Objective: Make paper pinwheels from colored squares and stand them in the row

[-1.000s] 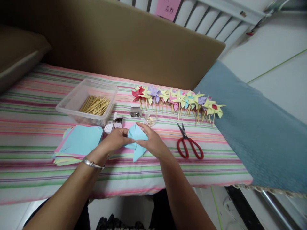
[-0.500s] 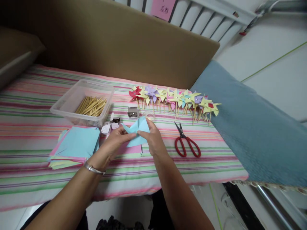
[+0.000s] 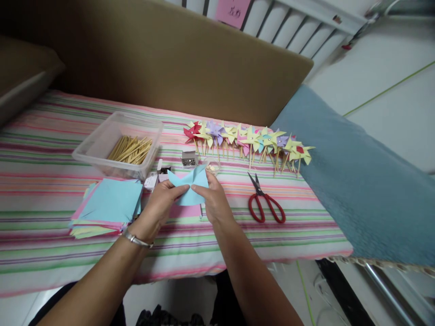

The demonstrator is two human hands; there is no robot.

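Note:
Both hands hold a light blue cut paper square with folded flaps, lifted just above the striped cloth. My left hand, with a metal bangle at the wrist, pinches its left side. My right hand pinches its right side with the fingers curled over the paper. Under the paper lies a pink sheet. A stack of coloured paper squares, blue on top, lies just left of my left hand.
A clear tub of wooden sticks stands at the back left. Small boxes of pins and a little dish sit behind the hands. Red-handled scissors lie to the right. A row of finished pinwheels lines the back. A blue blanket covers the right.
The blue paper has been lifted and turned, its flaps now pointing up and left instead of hanging down. Both hands shifted slightly away from me with it.

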